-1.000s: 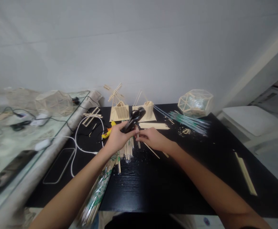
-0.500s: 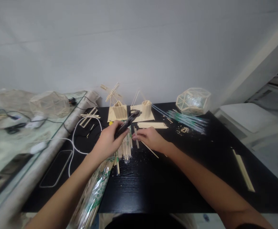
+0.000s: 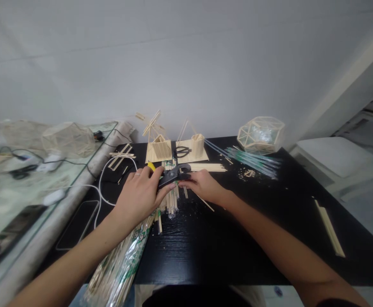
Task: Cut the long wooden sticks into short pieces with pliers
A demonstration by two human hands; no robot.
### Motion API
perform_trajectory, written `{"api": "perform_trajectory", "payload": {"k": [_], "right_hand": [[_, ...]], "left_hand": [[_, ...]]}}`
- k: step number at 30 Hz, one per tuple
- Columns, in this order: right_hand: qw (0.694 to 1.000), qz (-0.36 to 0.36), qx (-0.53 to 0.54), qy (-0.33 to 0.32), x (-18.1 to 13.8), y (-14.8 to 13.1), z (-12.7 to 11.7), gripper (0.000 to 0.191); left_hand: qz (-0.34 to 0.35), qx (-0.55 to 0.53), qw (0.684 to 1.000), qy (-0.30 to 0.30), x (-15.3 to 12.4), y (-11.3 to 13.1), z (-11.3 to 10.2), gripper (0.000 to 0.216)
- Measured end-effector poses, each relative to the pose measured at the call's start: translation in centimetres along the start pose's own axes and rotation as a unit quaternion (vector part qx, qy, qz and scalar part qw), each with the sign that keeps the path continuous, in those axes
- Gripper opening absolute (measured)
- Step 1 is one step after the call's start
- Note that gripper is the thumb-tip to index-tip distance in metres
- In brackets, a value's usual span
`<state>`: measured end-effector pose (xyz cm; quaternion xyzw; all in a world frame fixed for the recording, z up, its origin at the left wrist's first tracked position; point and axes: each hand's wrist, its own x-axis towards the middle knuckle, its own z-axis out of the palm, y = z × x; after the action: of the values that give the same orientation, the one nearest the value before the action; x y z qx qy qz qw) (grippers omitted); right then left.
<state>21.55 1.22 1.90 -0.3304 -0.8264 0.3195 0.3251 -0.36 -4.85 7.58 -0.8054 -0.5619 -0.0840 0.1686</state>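
Observation:
My left hand [image 3: 141, 187] is closed around black pruning shears [image 3: 173, 174], whose hooked jaws point right, towards my other hand. My right hand [image 3: 205, 185] pinches a thin wooden stick [image 3: 205, 203], with its fingertips right by the jaws. The stick's lower end slants out beneath my palm; its other end is hidden by fingers and shears. Below the shears lie wrapped wooden sticks [image 3: 171, 202]. A row of bare sticks [image 3: 207, 167] lies just behind my right hand.
Two small stick models, one with a windmill cross [image 3: 161, 149] and one with a round tower [image 3: 198, 146], stand at the back. Black-handled scissors [image 3: 182, 151] lie between them. A white cable [image 3: 100, 187] loops beside a phone [image 3: 77, 226]. A stick polyhedron [image 3: 261, 134] sits at back right.
The shears have swung down from pointing up and away to lying nearly level at my right fingertips. The scissors behind them have come into view. My right hand has barely moved.

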Motion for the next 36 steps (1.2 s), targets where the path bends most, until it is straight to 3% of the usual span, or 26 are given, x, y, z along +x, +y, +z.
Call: {"api": "perform_trajectory", "payload": {"k": [13, 28, 33, 36], "right_hand": [[0.999, -0.034, -0.007, 0.013, 0.0, 0.1, 0.3, 0.016], [0.999, -0.038, -0.008, 0.008, 0.1, 0.2, 0.4, 0.016], [1.0, -0.007, 0.02, -0.015, 0.2, -0.1, -0.2, 0.016], [0.996, 0.041, 0.077, -0.035, 0.3, 0.0, -1.8, 0.016]], "left_hand": [[0.001, 0.052, 0.997, -0.062, 0.2, 1.0, -1.5, 0.066], [-0.018, 0.028, 0.994, -0.107, 0.0, 0.7, -1.2, 0.065], [-0.001, 0.006, 0.998, -0.059, 0.3, -0.3, -0.5, 0.063], [-0.036, -0.016, 0.999, -0.025, 0.8, -1.1, -0.1, 0.065]]}}
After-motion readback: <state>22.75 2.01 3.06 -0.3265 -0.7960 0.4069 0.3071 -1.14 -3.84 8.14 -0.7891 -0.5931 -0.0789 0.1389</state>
